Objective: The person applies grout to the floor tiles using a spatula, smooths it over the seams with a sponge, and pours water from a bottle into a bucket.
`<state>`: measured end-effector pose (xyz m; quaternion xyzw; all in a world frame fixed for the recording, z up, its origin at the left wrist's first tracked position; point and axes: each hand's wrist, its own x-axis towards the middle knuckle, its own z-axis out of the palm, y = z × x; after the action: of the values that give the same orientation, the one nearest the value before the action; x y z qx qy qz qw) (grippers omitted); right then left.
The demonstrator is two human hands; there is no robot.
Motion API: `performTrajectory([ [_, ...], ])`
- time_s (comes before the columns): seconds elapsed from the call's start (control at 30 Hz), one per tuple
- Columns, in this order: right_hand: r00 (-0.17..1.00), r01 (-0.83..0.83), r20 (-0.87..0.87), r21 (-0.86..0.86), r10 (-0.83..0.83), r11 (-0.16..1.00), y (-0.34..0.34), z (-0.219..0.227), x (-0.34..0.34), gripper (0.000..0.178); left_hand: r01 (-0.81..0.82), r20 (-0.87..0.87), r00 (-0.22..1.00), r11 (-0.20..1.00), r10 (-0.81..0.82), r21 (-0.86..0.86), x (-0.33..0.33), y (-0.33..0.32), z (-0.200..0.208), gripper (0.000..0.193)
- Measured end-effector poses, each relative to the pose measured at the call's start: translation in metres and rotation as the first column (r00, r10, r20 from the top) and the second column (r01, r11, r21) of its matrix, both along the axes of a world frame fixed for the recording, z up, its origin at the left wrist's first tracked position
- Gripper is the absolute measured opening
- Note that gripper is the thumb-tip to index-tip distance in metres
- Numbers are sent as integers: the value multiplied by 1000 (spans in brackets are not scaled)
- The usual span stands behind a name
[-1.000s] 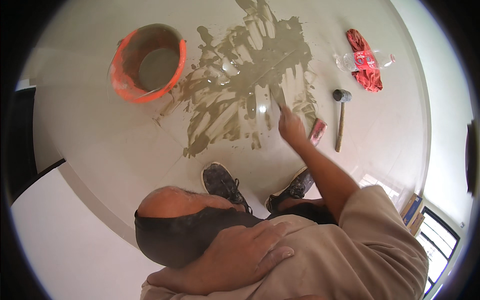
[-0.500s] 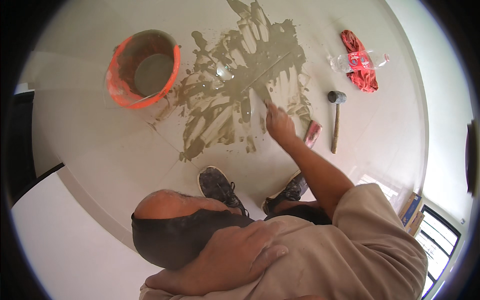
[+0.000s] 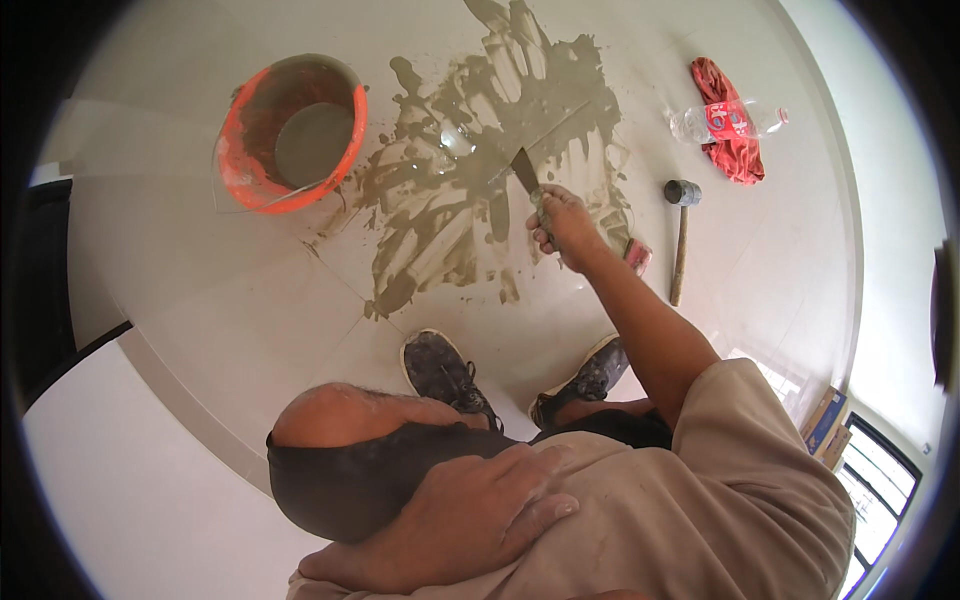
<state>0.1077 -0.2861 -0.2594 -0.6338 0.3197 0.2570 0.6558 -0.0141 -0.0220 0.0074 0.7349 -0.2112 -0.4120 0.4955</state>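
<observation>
Grey wet grout (image 3: 545, 105) is smeared in streaks over the pale tiled floor, across a dark joint line. My right hand (image 3: 572, 230) is closed around the handle of a putty knife (image 3: 525, 172), whose flat blade points away from me over the smear. Whether the blade touches the floor I cannot tell. My left hand (image 3: 480, 515) lies flat against my thigh and shirt with its fingers stretched out, holding nothing. Left of the smear stands an orange bucket (image 3: 245, 180) with grey mix inside and splashes on its wall.
To the right lie a rubber mallet (image 3: 681, 240), a red cloth (image 3: 738, 160) and a clear plastic bottle (image 3: 690, 125) on top of it. A red block-like tool (image 3: 638, 257) is partly hidden behind my right forearm. My shoes (image 3: 437, 365) stand close to the smear's near edge.
My right hand has drawn slightly back and turned, so the putty knife's blade now shows more plainly. The left hand stays in place. The whole view has shifted a little.
</observation>
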Motion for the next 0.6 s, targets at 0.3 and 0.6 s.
performTrajectory([
  [0.3,986,125,128,-128,-109,984,-45,7,33,42,21,53,998,1000,-21,-7,-4,5,-5,46],
  [0.6,998,-25,49,-164,34,986,-33,4,24,40,10,24,1000,1000,-10,7,-1,5,0,45],
])
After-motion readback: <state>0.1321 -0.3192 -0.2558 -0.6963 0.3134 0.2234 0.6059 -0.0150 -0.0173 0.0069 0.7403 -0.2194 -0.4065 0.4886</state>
